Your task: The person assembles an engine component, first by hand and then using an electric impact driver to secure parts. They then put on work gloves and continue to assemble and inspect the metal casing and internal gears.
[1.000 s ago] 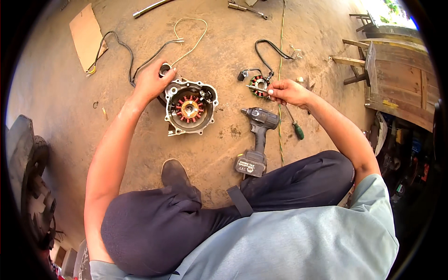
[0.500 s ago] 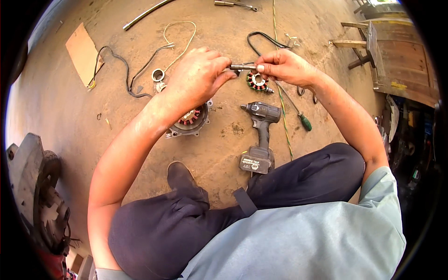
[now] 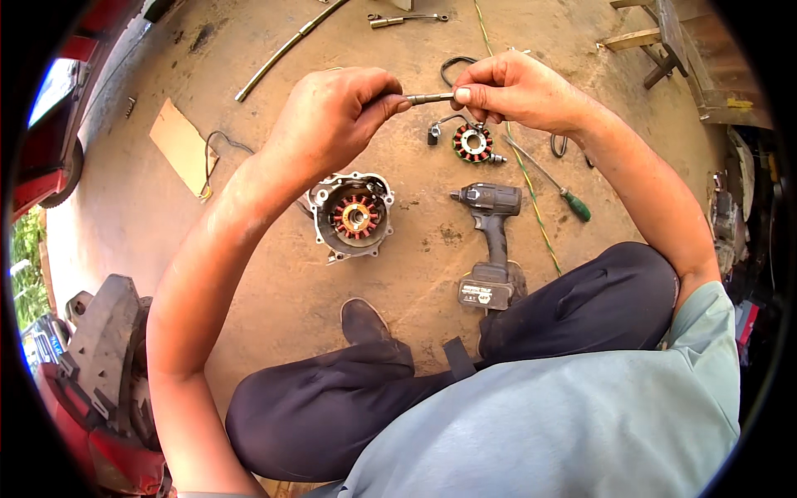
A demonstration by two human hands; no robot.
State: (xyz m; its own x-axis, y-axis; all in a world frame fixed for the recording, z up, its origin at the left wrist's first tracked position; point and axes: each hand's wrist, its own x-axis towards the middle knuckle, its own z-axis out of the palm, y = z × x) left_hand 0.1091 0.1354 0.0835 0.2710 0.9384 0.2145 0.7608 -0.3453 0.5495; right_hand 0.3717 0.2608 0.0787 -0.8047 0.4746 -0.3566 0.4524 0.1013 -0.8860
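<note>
Between my two hands is a slim grey metal rod (image 3: 430,99) with a stepped, socket-like section. My left hand (image 3: 336,112) is closed on its left end, thumb and fingers pressed together. The thumb and fingers of my right hand (image 3: 498,90) pinch the other end. Below my left hand lies a round metal engine cover (image 3: 318,217) with a red-coiled stator (image 3: 357,217) seated inside. A loose stator (image 3: 473,144) with a wire and black connector lies under my right hand. Nearer me, a cordless impact wrench (image 3: 491,207) rests on its side.
A green-handled screwdriver (image 3: 574,204) lies beside a yellow-green cord (image 3: 535,224) at the right. Farther off are a long metal bar (image 3: 290,50), a ratchet-like tool (image 3: 407,20) and a cardboard piece (image 3: 180,149). Wooden furniture (image 3: 660,41) stands far right; red vehicle parts (image 3: 100,448) sit at the left.
The view has swung left, so floor items appear shifted rightward. The engine cover shows fully, no longer behind my left hand. Both hands still hold the rod.
</note>
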